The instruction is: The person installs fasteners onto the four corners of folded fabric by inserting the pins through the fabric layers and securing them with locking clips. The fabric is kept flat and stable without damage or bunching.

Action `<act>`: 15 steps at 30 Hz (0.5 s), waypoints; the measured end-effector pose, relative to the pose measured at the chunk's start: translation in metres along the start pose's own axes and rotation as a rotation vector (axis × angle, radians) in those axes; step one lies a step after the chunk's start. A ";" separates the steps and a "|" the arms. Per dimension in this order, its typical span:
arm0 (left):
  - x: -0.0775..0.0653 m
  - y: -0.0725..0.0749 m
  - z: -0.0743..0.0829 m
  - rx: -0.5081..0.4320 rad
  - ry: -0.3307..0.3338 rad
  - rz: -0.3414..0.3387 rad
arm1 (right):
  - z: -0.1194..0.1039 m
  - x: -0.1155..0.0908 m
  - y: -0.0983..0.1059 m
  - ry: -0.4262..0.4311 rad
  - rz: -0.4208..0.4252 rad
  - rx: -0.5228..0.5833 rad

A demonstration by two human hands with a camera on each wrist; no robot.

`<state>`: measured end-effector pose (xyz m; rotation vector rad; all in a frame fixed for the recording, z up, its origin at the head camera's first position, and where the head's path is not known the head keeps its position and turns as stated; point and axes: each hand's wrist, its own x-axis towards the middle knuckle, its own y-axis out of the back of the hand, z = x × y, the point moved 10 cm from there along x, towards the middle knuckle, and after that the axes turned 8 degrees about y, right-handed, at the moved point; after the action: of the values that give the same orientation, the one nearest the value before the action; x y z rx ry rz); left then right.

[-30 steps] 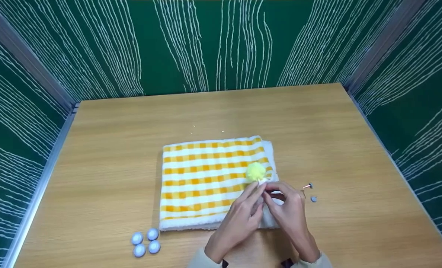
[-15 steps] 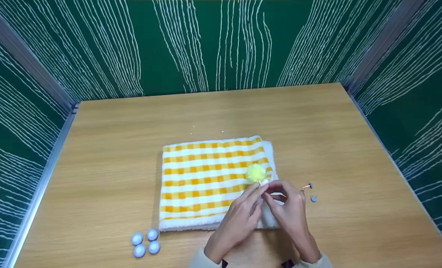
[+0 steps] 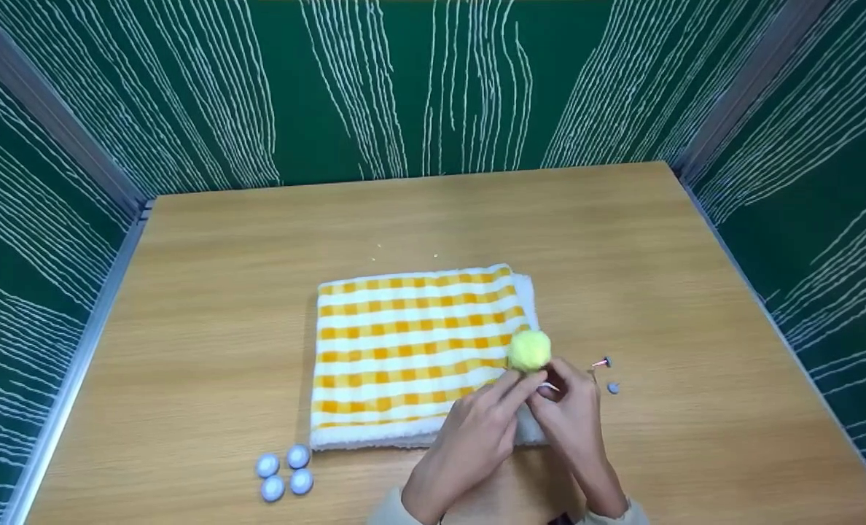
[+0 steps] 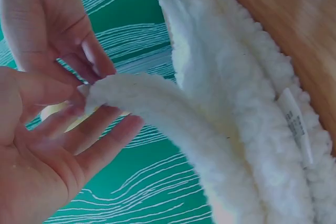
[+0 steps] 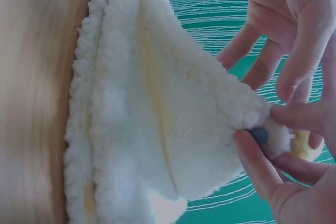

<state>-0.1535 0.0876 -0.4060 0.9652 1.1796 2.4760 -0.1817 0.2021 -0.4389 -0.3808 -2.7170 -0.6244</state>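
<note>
A folded fleece blanket, white with yellow checks, lies on the table. At its near right corner is a fluffy yellow pom-pom, raised just above my fingertips. My left hand pinches the blanket corner just under the pom-pom. From the right, my right hand also grips this corner. In the right wrist view, a small grey round piece shows on the white underside, between the right thumb and fingers. The left wrist view shows the corner's fleece drawn out to the fingertips, with the pom-pom mostly hidden behind them.
Several pale grey balls sit beside the blanket's near left corner. To the right of the right hand lie a small pin and a little grey piece. Green panels with white lines enclose the wooden table.
The pom-pom has shifted right and slightly toward me, now upright above the fingertips. My left hand has moved a little right with it; the right fingers have tucked in behind.
</note>
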 end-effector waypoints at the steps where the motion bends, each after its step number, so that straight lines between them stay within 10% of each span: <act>1: -0.001 0.001 0.001 0.016 -0.004 0.001 | 0.002 -0.001 0.000 -0.016 0.006 -0.003; 15: -0.029 0.048 -0.022 0.005 0.119 0.063 | 0.015 -0.004 0.004 -0.167 0.119 0.177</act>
<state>-0.1431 0.0298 -0.3932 0.8796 1.2089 2.6143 -0.1804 0.2119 -0.4522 -0.5671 -2.8523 -0.3295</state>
